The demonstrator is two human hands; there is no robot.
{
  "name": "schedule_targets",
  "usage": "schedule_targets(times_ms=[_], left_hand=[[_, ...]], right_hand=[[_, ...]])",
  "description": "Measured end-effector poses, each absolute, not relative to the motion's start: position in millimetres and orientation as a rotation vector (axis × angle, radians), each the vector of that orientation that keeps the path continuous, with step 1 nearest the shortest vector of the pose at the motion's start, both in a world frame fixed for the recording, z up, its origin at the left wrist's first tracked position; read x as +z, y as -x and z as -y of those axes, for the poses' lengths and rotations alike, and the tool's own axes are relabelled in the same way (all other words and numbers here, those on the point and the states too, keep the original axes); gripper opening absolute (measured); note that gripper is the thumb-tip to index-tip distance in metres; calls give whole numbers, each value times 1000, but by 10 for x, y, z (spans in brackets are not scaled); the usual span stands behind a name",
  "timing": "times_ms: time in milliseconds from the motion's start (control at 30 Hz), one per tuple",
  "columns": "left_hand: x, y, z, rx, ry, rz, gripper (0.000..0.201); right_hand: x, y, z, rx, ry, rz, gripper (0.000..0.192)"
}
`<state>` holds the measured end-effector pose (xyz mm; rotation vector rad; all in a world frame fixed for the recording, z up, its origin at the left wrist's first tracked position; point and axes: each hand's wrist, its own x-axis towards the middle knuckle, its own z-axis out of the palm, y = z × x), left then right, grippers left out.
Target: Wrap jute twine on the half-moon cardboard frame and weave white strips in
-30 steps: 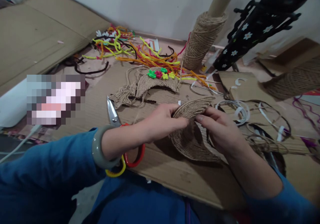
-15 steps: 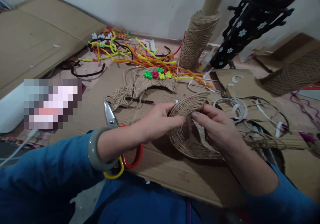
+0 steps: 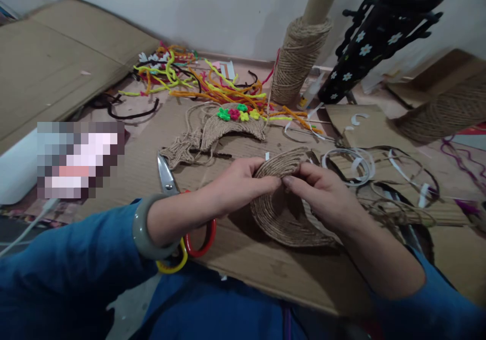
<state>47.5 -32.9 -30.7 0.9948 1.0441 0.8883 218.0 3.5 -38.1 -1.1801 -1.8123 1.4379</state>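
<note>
The scissors [image 3: 166, 174] lie beneath the left forearm; the blades point away from the person, and the red and yellow handle loops face the near edge of the cardboard [image 3: 243, 274]. A grey bangle [image 3: 141, 228] encircles the left wrist at the cuff.

The workpiece, a twine crescent [image 3: 283, 231], is located between both hands, above the cardboard. Its lower curve is nearest the person; whether it bears on the cardboard cannot be determined.

The left hand [image 3: 247, 180] grips the upper left section of the crescent, thumb across the face, fingers partly hidden behind. The right hand [image 3: 322, 189] holds the inner edge in a narrow pinch beside the left thumb tip. The remaining right fingers are curled near the upper end.

To the right of the right hand, a white coil [image 3: 369, 159] lies among scraps. Beyond the hands, a twine star [image 3: 182, 150] lies to the left of an arch [image 3: 231, 129] of similar twine. Green, red and yellow flowers [image 3: 243, 116] are positioned along the arch's upper edge.

Farther back are loose pipe cleaners [image 3: 222, 95], an upright twine spool [image 3: 299, 59], a small bottle [image 3: 311, 94] and a black vase [image 3: 359, 54] with white flower motifs. The wall [image 3: 212, 11] stands behind.
</note>
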Motion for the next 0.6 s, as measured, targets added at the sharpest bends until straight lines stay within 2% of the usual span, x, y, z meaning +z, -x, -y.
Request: schedule_targets(times_ms=[233,400,600], left_hand=[[-277,-485,340,884,-981,-1023,9],[-279,-488,347,846,-974,-1007,6],[-309,-471,347,797,-991,-1057,8]], right_hand=[[-380,-2242,-56,1533,1133,1738,14],[-388,-2202,-30,1521,1156,1632,13],[-343,-2165,1,1445,1183,1773,12]])
